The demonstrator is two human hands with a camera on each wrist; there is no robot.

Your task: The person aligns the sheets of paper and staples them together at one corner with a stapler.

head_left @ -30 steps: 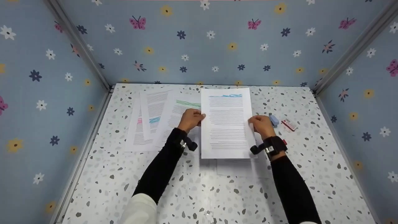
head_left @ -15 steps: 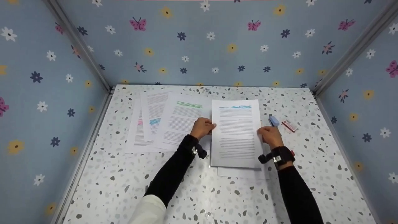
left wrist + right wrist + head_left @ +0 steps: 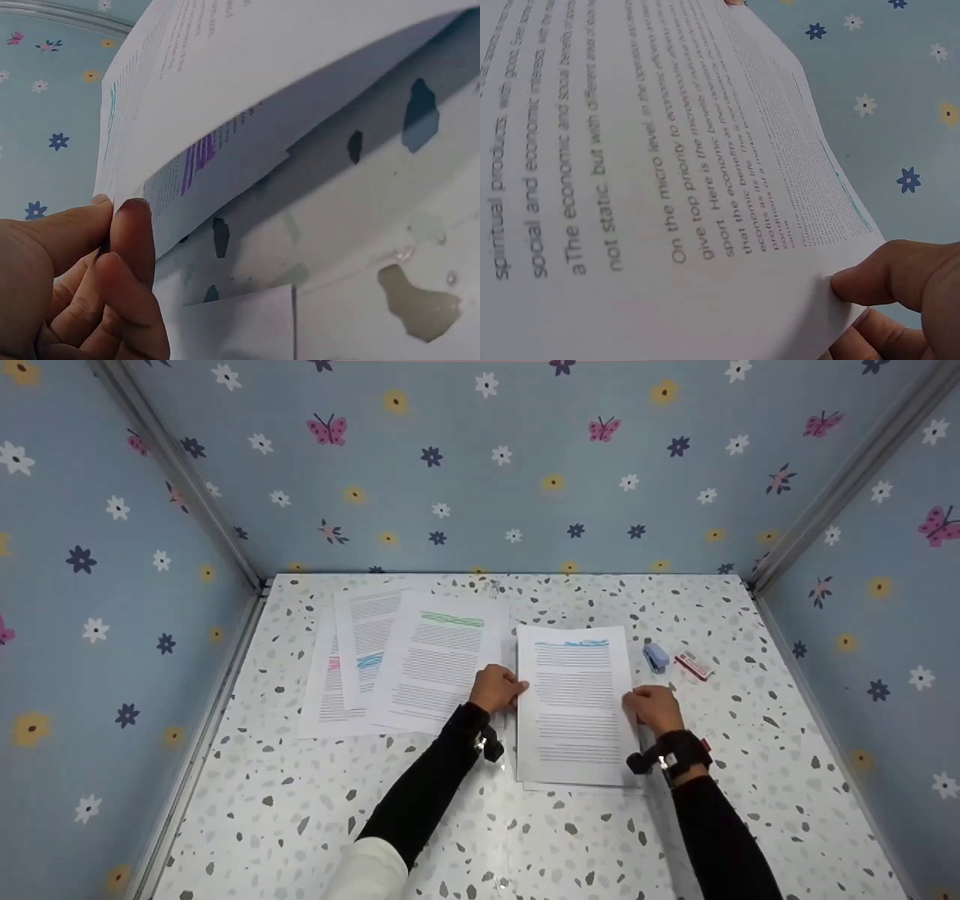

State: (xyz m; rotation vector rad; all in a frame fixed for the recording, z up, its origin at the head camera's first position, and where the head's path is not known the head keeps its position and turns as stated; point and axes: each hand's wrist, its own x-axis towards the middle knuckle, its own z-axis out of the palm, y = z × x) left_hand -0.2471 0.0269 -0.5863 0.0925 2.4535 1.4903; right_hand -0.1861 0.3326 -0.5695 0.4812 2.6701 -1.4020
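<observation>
Both hands hold a printed sheet of paper (image 3: 577, 712) with blue highlighting across its top line. The left hand (image 3: 496, 688) pinches its left edge between thumb and fingers, and the right hand (image 3: 654, 709) pinches the right edge. Beneath it lies another sheet (image 3: 232, 157), which shows a purple highlighted patch in the left wrist view. The upper sheet bows above the lower one there. In the right wrist view the thumb (image 3: 862, 289) presses on the printed face near the margin, with fingers behind the paper.
To the left, overlapping printed sheets lie fanned out: one with green highlighting (image 3: 450, 660), one with blue (image 3: 367, 634), one with pink (image 3: 322, 712). A small blue stapler (image 3: 655, 657) and a red-and-white box (image 3: 694, 666) lie right of the held sheet. Patterned walls enclose the speckled table (image 3: 450, 825).
The hands have brought the blue-highlighted sheet right, toward the person and down over the sheet beneath, nearly lining up with it. The stapler now shows fully beyond the right hand.
</observation>
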